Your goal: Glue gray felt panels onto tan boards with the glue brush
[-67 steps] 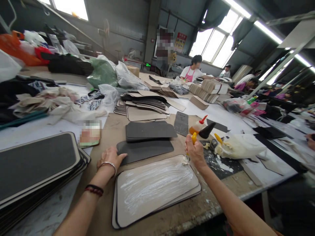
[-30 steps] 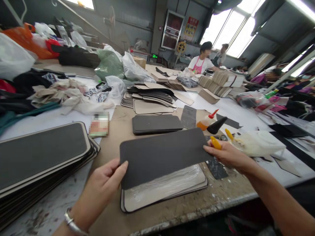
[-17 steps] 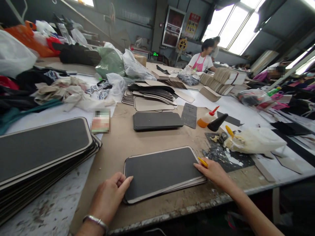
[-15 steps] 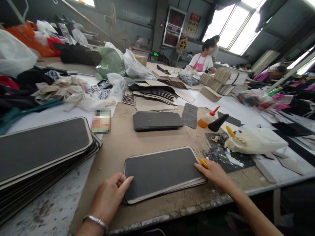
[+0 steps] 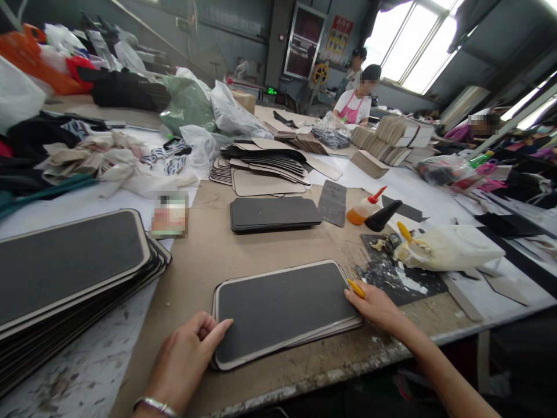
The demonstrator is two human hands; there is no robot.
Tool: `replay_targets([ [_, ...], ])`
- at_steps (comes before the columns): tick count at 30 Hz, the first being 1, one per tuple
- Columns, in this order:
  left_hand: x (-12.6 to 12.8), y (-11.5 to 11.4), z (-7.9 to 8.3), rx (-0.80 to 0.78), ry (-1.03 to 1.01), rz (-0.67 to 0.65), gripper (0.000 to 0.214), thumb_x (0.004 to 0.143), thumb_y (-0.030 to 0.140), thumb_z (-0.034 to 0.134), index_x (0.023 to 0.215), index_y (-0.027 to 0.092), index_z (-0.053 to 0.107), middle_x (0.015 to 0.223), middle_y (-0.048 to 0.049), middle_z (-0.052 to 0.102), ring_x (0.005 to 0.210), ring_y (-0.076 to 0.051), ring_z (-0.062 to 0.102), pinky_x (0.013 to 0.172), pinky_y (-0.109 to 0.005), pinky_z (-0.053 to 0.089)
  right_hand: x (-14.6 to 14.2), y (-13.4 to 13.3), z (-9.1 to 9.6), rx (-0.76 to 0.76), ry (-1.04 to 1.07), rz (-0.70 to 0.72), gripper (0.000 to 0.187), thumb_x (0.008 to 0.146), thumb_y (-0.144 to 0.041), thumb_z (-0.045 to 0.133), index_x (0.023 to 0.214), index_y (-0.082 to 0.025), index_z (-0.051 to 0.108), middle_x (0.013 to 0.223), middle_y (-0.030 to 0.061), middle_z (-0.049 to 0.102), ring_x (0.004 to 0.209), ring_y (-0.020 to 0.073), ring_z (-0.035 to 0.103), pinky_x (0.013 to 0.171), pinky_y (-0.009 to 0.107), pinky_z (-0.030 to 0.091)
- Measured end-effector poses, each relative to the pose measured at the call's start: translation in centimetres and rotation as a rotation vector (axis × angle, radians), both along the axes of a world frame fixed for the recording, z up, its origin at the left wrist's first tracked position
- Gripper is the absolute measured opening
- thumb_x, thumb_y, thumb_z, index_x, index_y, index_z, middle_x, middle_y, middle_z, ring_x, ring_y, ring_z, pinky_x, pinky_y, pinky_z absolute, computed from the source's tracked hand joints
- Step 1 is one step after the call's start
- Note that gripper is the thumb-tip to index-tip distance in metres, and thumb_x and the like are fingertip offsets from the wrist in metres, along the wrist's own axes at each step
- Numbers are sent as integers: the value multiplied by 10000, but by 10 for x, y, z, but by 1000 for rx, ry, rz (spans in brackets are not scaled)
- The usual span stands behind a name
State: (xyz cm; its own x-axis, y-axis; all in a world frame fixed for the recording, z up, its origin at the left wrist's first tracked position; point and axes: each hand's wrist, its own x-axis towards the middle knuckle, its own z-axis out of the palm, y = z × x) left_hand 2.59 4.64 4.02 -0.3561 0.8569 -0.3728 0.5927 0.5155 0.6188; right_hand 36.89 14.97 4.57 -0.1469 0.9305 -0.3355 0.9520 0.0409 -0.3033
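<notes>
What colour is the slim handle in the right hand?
Yellow: the slim handle in the right hand, shown in the head view.

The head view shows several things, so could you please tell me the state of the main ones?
Gray panel, flat on beige boards
Left hand, touching the panel's left end
Right hand, holding a yellow handle
Squeeze bottle, partly filled with orange liquid
White container, lying on its side
Dark mat, smeared with white
Green sign, lit
</notes>
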Motion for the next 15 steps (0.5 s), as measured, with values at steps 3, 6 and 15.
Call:
replay_targets([
  [3, 1, 0, 0, 26, -33, 30, 370, 620, 581, 481, 502, 230, 458, 440, 42, 446, 473, -147, 432, 508, -257, 279, 2, 1, -3, 11, 18, -2, 308, 786, -454, 339, 758, -211, 527, 754, 74, 654, 725, 229, 613, 680, 316, 428],
  [6, 1, -1, 1, 65, -77, 54, 343, 641, 534, 508, 501, 226, 452, 447, 46, 447, 478, -144, 436, 512, -257, 287, 4, 3, -6, 2, 20, -22, 366, 766, -493, 348, 805, -206, 571, 812, 97, 680, 799, 261, 630, 709, 332, 446],
  [15, 1, -4, -1, 96, -72, 73, 293, 698, 422, 572, 529, 214, 453, 478, 49, 476, 495, -134, 460, 513, -251, 305, 11, 14, -13, -12, 58, -55, 389, 704, -533, 402, 808, -227, 619, 867, 96, 710, 854, 302, 645, 773, 373, 483],
])
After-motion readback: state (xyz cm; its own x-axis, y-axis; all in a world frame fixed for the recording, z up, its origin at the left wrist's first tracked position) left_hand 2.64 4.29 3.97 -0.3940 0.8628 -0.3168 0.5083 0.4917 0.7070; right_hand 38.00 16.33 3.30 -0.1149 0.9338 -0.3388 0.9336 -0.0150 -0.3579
